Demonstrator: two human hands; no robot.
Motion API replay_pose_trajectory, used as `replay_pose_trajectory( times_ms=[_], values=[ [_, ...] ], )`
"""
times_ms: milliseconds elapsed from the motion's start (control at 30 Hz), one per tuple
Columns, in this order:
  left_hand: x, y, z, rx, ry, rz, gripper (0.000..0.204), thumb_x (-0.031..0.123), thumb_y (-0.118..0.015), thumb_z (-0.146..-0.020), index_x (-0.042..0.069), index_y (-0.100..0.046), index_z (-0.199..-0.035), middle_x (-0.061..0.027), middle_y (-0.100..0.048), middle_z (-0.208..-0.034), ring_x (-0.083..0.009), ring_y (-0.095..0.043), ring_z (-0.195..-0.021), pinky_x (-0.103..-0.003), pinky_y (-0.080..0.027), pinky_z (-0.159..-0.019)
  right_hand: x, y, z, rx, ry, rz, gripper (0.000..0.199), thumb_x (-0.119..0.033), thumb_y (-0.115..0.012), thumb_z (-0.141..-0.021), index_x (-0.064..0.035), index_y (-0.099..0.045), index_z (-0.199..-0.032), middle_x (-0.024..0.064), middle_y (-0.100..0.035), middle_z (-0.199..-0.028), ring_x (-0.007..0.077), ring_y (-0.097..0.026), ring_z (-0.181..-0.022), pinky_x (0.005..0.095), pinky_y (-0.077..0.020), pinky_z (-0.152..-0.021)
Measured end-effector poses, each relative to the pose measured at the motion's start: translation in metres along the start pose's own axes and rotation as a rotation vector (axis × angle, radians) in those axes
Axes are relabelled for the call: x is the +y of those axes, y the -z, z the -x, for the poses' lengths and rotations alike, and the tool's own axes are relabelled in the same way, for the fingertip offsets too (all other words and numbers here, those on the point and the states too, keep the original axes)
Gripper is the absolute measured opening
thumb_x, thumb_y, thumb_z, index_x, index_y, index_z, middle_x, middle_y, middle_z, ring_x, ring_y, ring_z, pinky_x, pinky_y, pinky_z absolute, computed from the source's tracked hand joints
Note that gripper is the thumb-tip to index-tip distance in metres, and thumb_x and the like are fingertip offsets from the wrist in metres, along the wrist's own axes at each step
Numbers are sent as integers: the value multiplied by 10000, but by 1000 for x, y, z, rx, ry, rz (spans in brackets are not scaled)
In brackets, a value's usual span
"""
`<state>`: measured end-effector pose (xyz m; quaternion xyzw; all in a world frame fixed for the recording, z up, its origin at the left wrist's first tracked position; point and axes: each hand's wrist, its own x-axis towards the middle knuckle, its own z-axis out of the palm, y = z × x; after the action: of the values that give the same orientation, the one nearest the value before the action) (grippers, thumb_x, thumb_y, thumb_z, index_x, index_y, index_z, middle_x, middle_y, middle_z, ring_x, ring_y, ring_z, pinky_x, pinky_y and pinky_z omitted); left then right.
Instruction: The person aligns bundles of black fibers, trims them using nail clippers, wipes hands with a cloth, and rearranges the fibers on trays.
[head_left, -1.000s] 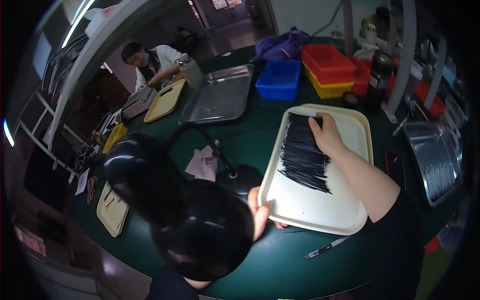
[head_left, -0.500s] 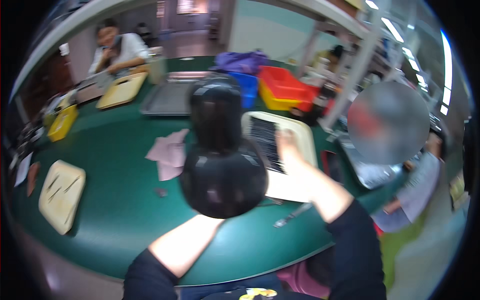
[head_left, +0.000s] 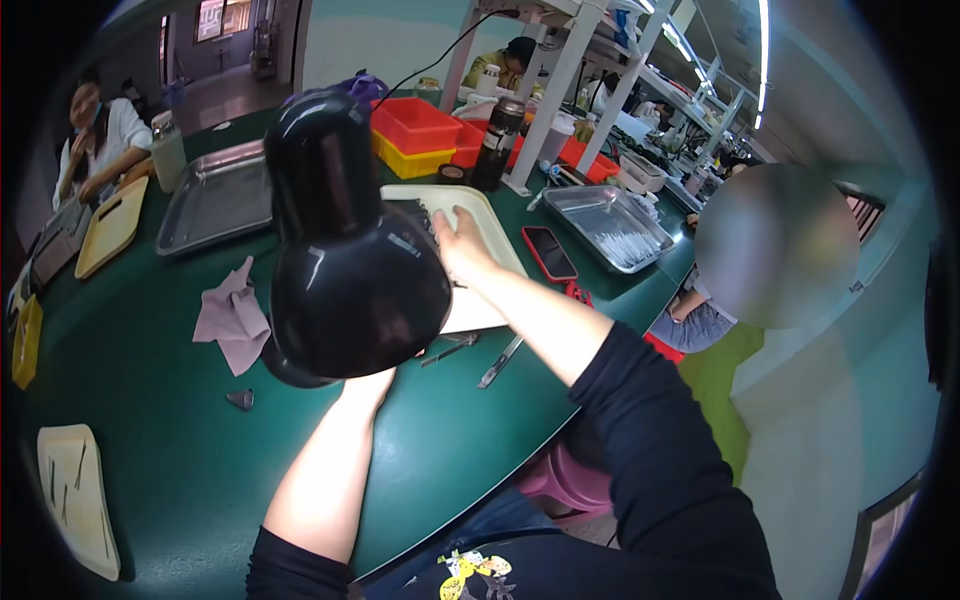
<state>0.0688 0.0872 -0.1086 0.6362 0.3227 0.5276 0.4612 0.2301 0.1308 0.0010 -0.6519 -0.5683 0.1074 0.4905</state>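
Observation:
A black desk lamp stands in front of me and hides much of the work spot. My right hand is over the cream tray, its fingers apart beside a row of thin black rods. Whether the fingertips touch the rods is unclear. Of my left hand only the wrist side shows; its fingers lie behind the lamp head. Near the tray's front edge are a pair of tweezers and a slim metal tool.
A mauve cloth and small dark cone lie left of the lamp. Right of the tray are a red-edged phone and a metal tray of white sticks. Behind stand red bins and a dark flask. People sit farther off.
My view has swung to the right, so the table things appear farther left. My right hand stays over the cream tray, and my left hand remains behind the lamp.

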Motion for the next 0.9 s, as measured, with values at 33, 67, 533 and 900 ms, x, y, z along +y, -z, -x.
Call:
replay_pose_trajectory(
  times_ms=[33, 67, 533, 900],
  values=[
    [-11, 3, 2, -4, -39, -35, 296, 213, -388, -883, -70, -457, -936, -170, -576, -687, -203, -583, -621, -275, -481, -591, 0, 0, 2, -5, -20, 63, 628, -404, -424, -815, 126, -344, -1143, 308, -394, -1143, 382, -368, -1105, 365, -282, -939],
    [-7, -1, 2, -20, -82, -62, 292, 211, -391, -882, -67, -460, -935, -172, -576, -697, -205, -584, -622, -276, -482, -588, 10, 0, 2, 7, -49, 151, 674, -454, -415, -802, 118, -342, -1151, 302, -394, -1148, 371, -372, -1108, 372, -283, -939],
    [24, 19, 12, 52, 150, 142, 285, 192, -412, -875, -58, -460, -1004, -154, -562, -845, -190, -587, -679, -278, -504, -637, -1, -57, 17, 66, 2, -155, 624, -379, -476, -810, 121, -322, -1152, 292, -383, -1158, 356, -375, -1105, 362, -271, -945],
    [97, -4, 0, 25, 414, 497, 437, 132, -446, -828, -72, -217, -1139, -199, -470, -986, -228, -570, -772, -283, -508, -687, 48, 142, 51, 195, -181, -605, 431, -374, -393, -861, -10, -446, -1086, 130, -487, -1085, 200, -453, -1020, 319, -348, -865]
  ],
)
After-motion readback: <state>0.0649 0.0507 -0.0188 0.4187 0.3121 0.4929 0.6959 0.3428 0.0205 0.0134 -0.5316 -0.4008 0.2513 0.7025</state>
